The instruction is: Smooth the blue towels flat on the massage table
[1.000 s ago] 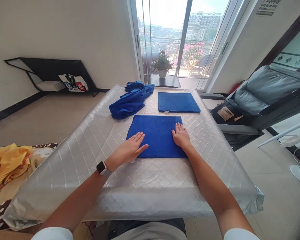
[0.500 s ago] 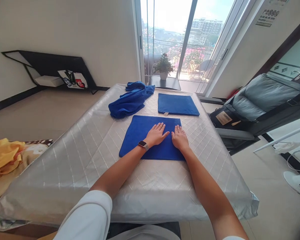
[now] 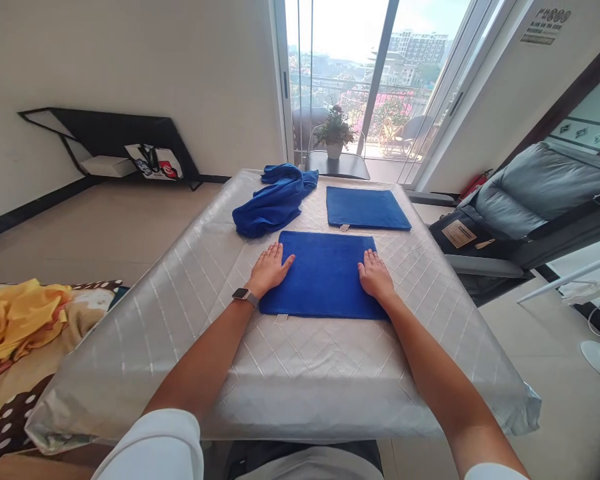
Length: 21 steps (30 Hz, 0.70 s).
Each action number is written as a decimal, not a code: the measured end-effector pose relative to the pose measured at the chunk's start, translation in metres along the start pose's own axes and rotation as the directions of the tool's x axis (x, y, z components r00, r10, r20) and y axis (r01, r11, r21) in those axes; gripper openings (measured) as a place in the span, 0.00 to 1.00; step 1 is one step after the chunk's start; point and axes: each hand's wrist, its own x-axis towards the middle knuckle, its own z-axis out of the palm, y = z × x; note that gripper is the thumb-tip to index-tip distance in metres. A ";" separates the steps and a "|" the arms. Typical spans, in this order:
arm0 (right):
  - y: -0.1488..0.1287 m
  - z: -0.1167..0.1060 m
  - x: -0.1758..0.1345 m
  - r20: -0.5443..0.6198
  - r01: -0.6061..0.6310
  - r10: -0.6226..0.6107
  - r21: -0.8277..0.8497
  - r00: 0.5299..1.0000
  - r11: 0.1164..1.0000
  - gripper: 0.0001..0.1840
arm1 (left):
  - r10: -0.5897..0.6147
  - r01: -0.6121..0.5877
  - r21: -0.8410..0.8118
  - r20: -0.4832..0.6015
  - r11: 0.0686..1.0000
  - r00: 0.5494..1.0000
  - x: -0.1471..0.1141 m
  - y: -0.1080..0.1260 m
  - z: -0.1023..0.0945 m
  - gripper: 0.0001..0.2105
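Both palms flat on the folded blue towel [image 3: 325, 273] in the middle of the table [image 3: 300, 373]: left hand [image 3: 270, 268] on its left edge, right hand [image 3: 375, 275] near its right edge. No grip on the cloth at either side; fingers spread and straight, pressing down, nothing pinched or held.

For smoothing well: light, even pressure, palms sliding outward from the centre toward the edges, so wrinkles leave rather than bunch. Corners worth squaring against each other, near edge kept parallel to the table's front. Small tag [image 3: 281, 319] peeking out at the near left corner, best tucked under. Slippery-looking quilted silver cover, so likely sliding of the whole towel under a hard push.

Farther back: a second folded towel [image 3: 367, 208], lying flat, and a crumpled blue pile [image 3: 273, 203] beside it, apart from the hands.
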 end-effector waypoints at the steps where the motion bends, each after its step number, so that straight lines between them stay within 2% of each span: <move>1: 0.000 0.000 -0.001 0.001 -0.003 0.003 -0.010 1.000 1.000 0.34 | 0.008 -0.008 -0.006 -0.003 1.000 1.000 0.000 -0.001 0.000 0.38; 6: -0.003 -0.008 0.003 0.016 -0.003 0.005 -0.127 1.000 0.992 0.35 | 0.025 -0.027 -0.028 -0.039 0.999 0.999 0.003 -0.001 0.001 0.39; 9: -0.002 -0.018 0.021 0.042 0.007 0.000 -0.157 0.999 0.988 0.34 | 0.020 -0.023 -0.048 -0.061 0.999 0.998 0.002 -0.001 0.002 0.38; 12: 0.002 -0.025 0.048 0.051 -0.002 0.007 -0.098 0.999 0.995 0.36 | 0.014 -0.019 -0.059 -0.077 0.998 0.997 0.001 -0.001 0.002 0.37; 16: 0.011 -0.015 0.070 0.080 0.016 -0.015 -0.021 0.997 1.000 0.37 | 0.017 -0.021 -0.047 -0.080 0.999 0.997 0.001 -0.002 0.002 0.37; 21: 0.017 0.002 0.070 0.030 0.015 -0.016 0.025 0.999 1.000 0.37 | 0.030 -0.032 -0.025 -0.086 0.999 0.996 0.001 -0.002 0.002 0.37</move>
